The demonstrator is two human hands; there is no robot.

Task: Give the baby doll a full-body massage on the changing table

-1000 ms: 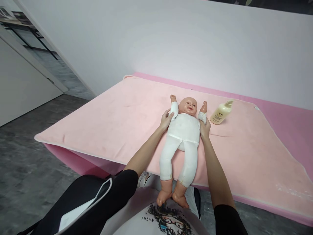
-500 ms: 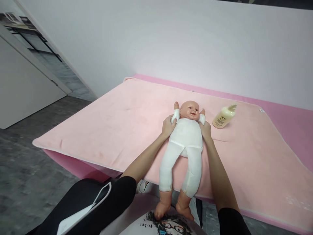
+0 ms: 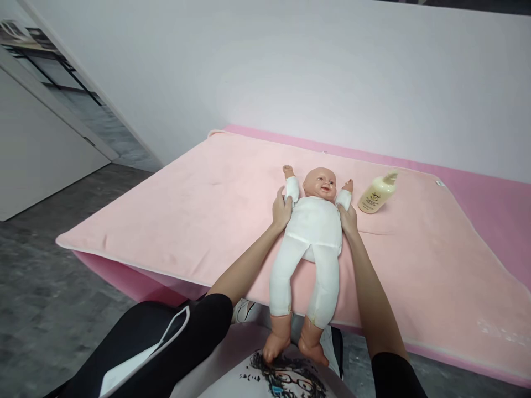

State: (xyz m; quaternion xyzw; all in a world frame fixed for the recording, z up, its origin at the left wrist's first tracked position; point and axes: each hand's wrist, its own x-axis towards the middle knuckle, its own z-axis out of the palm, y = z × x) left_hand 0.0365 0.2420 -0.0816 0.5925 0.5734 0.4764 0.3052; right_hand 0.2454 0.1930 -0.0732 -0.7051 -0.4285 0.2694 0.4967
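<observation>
A baby doll (image 3: 314,224) with a white cloth body lies on its back, head away from me. Its bare plastic feet hang past the near edge of the pink towel (image 3: 178,204), against my shirt. My left hand (image 3: 282,212) is closed at the doll's shoulder on the left side, its thumb on the upper arm. On the other side, my right hand (image 3: 348,219) grips the other upper arm near the shoulder. Both doll arms point up and outward beside the head. The undersides of my fingers are partly hidden.
A cream pump bottle (image 3: 376,194) stands on the towel, right of the doll's head. Behind the pink table (image 3: 489,204) rises a white wall (image 3: 290,72). At the left are a door (image 3: 41,143) and grey floor (image 3: 29,293).
The doll's arms have spread outward from its head, the left-side one most clearly. My hands have stayed at its shoulders. The view has shifted slightly.
</observation>
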